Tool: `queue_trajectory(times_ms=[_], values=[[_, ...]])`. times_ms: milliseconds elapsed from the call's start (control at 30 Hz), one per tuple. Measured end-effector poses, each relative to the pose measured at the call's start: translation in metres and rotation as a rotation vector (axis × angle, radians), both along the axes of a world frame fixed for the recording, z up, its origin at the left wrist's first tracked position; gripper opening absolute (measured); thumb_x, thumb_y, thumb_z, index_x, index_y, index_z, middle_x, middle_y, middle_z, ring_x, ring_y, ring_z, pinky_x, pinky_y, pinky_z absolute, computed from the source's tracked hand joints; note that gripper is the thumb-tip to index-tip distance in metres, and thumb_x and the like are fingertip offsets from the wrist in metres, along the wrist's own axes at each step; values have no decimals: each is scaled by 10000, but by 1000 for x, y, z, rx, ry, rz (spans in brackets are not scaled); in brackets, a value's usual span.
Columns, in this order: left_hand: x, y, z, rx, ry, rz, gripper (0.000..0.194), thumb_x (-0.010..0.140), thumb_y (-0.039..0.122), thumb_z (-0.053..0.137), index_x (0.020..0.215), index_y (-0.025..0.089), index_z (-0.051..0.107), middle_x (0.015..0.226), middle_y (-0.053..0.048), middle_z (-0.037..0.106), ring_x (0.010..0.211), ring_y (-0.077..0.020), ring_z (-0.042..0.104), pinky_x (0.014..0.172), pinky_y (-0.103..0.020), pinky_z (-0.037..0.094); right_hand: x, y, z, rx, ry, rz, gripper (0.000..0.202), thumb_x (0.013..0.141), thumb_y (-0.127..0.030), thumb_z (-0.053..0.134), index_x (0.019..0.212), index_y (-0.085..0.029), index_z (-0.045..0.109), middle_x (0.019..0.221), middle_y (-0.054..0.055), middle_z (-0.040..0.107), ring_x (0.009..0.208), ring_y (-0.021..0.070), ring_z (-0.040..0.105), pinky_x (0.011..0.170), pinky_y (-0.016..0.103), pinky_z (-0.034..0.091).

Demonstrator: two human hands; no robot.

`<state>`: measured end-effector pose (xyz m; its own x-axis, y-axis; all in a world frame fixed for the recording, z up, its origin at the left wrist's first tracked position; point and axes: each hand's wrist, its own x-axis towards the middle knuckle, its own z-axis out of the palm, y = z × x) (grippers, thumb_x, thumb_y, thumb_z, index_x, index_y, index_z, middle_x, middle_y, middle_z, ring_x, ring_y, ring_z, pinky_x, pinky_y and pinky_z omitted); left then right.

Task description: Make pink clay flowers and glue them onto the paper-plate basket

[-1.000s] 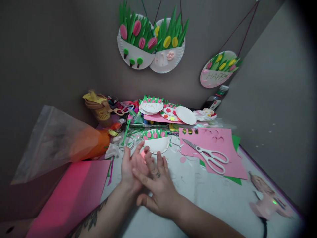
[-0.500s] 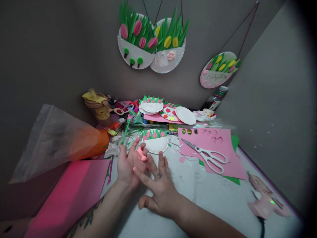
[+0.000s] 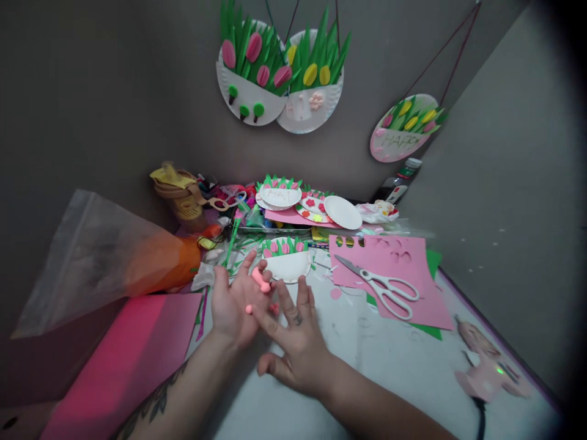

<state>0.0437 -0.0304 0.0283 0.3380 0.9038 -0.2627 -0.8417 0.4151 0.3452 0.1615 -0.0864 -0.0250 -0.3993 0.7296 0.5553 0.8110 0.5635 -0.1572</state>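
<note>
Shifted slightly leftward, the left hand point(image 3: 233, 310) lies palm-up, spread, at lower centre; the pink piece point(image 3: 261, 280) rests uncovered across its fingers, a small pink ball point(image 3: 249, 309) on its palm, beside the right hand's point(image 3: 300, 345) splayed fingers.

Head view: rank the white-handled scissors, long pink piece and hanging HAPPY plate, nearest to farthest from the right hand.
From the right hand:
1. Long pink piece: on the left hand, beside the right fingertips.
2. White-handled scissors: on the pink sheet, to the right.
3. Hanging HAPPY plate: beyond the tabletop, up at the right.
</note>
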Motion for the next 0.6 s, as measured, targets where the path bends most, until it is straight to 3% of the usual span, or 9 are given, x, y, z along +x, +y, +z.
queue_trajectory(times_ms=[100,233,333,467,600], values=[[1,0,-1,-47,18,-5,590,884,640,221,1132,197,520,927,-74,580,723,-186,608,645,-356,534,0,-1,1,12,8,28,1034,674,-722,629,1493,-325,138,1568,108,-74,1378,492,-71,1033,679,237],[-1,1,-3,-20,-1,-11,597,869,657,259,1140,198,526,922,-73,580,675,-176,592,564,-316,516,1,-1,0,-16,6,-44,957,726,-665,629,1489,-342,150,1571,98,-58,1378,487,-85,1026,683,244],[-2,2,-4,-14,-22,36,591,870,657,254,1090,191,544,901,-70,578,690,-175,593,613,-338,531,1,-1,0,10,3,34,927,738,-682,598,1484,-361,153,1571,96,-68,1388,470,-68,1038,673,238],[-1,2,-4,-61,-8,-22,576,876,644,260,1081,191,549,928,-83,585,708,-189,601,621,-369,535,0,-1,1,-21,34,-13,920,748,-630,635,1484,-363,150,1564,122,-95,1385,483,-49,1027,681,244],[-2,3,-3,-22,-32,61,591,872,653,261,1070,177,551,898,-78,582,684,-170,589,619,-336,530,-1,-1,2,8,-25,29,948,724,-714,583,1487,-336,166,1569,121,-60,1386,478,-63,1031,661,257]])
